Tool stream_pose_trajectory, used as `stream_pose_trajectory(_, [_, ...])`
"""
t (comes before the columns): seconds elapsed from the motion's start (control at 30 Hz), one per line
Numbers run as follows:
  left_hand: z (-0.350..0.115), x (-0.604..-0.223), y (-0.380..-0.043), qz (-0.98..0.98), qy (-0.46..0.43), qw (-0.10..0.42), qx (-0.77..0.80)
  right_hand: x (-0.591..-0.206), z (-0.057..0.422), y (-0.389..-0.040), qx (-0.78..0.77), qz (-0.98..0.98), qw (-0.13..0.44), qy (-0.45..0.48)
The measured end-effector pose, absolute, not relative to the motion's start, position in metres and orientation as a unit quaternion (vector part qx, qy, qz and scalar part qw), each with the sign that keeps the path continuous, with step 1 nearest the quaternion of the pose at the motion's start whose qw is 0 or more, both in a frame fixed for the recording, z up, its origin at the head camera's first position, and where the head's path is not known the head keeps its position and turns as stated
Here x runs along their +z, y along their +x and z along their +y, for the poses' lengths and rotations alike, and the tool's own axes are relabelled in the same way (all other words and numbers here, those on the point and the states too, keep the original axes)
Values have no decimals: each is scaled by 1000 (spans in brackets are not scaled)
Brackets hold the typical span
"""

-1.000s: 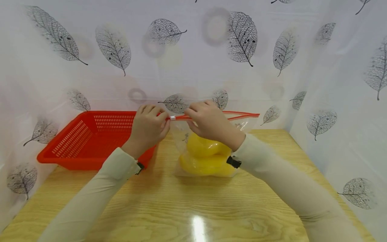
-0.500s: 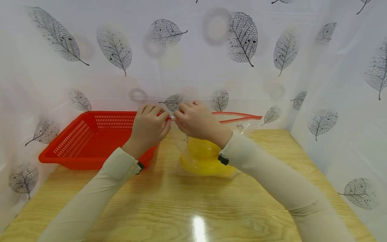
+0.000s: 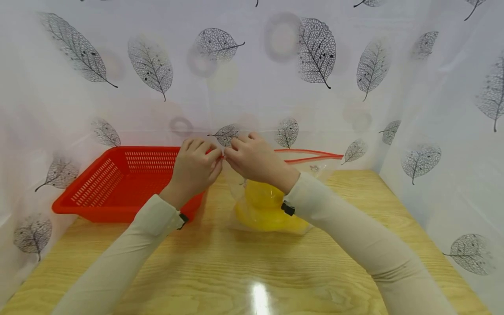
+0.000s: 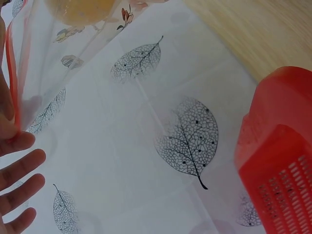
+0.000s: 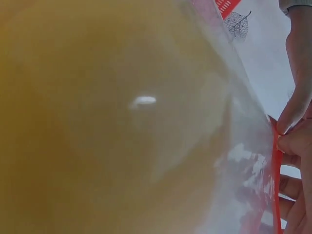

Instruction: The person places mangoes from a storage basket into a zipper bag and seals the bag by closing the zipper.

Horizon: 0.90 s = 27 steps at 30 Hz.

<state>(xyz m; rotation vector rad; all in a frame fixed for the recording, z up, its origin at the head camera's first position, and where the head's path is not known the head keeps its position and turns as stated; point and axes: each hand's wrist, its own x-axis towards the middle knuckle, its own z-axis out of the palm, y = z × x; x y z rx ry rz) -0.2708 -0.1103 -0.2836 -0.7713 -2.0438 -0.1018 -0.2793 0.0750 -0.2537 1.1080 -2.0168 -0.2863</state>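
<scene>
A clear zip bag (image 3: 236, 187) with a red zip strip stands on the table, a rounded yellow thing (image 3: 261, 210) inside it. The yellow thing's kind is hard to tell through the plastic. My left hand (image 3: 194, 168) pinches the strip's left end between thumb and forefinger. Right beside it, my right hand (image 3: 260, 161) pinches the strip, with fingertips almost meeting the left hand's. The zip's white slider is hidden behind the fingers. To the right of my hand the red strip (image 5: 276, 185) parts into two lines, so the mouth gapes there.
A red plastic basket (image 3: 118, 214) with slotted walls stands at the left, close behind my left hand. The wooden table (image 3: 236, 267) runs toward me. Leaf-printed white sheeting (image 3: 252, 87) hangs at the back and both sides.
My right hand has slid left along the zip strip to the left hand, covering the white slider. The left hand keeps its hold on the bag's corner.
</scene>
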Motion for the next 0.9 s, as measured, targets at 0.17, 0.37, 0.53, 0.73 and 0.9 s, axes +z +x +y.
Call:
stream_pose_trajectory(0.17, [-111, -283, -270, -836, -319, 444, -48, -255, 76, -280, -101, -798, 391, 446])
stream_pose_trajectory(0.37, [-113, -282, -270, -838, -328, 433, -50, -255, 78, -280, -99, -802, 380, 450])
stream_pose_trajectory(0.53, [-115, -281, -270, -839, -330, 430, -41, -253, 78, -280, -101, -801, 379, 453])
stream_pose_trajectory(0.73, [-115, -279, -269, -839, -334, 427, -41, -251, 80, -280, -93, -804, 368, 457])
stream_pose_trajectory(0.9, [-114, -279, -269, -836, -342, 426, -49, -251, 86, -280, -82, -809, 359, 457])
